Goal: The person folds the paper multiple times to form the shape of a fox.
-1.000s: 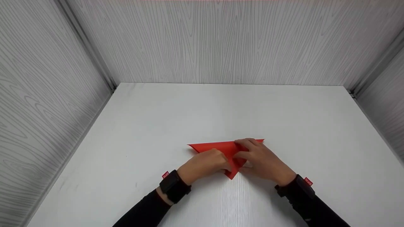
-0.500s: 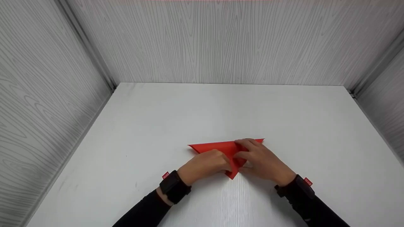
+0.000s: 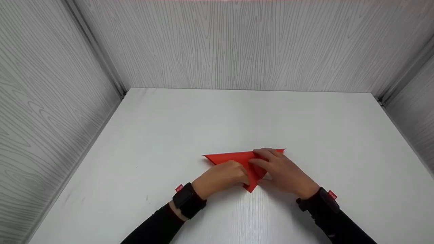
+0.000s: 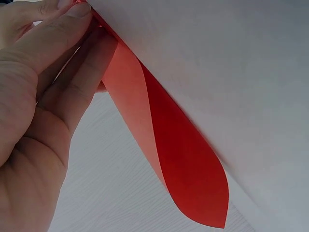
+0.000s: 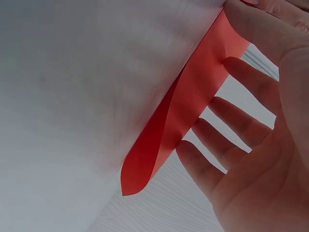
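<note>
A red sheet of paper (image 3: 234, 157), folded into a triangle, lies with its long edge away from me and its point towards me. Near that point my left hand (image 3: 220, 178) pinches the paper's left side between thumb and curled fingers. The fingers of my right hand (image 3: 286, 176) are spread over the right half and press on it, with the thumb by the lower right edge. In the left wrist view the paper (image 4: 190, 164) curls over in an open roll. Past the fingertips in the right wrist view, the paper's other end (image 5: 142, 162) curls likewise.
The paper lies on a white tabletop (image 3: 176, 122). A pale wood-grain panel (image 3: 237, 44) rises behind the table's back edge. Similar panels stand along the left side (image 3: 40, 112) and the right side (image 3: 415, 98).
Both hands stay almost where they were on the paper. One right finger has slid slightly away from me across the paper, and the head view has shifted a little.
</note>
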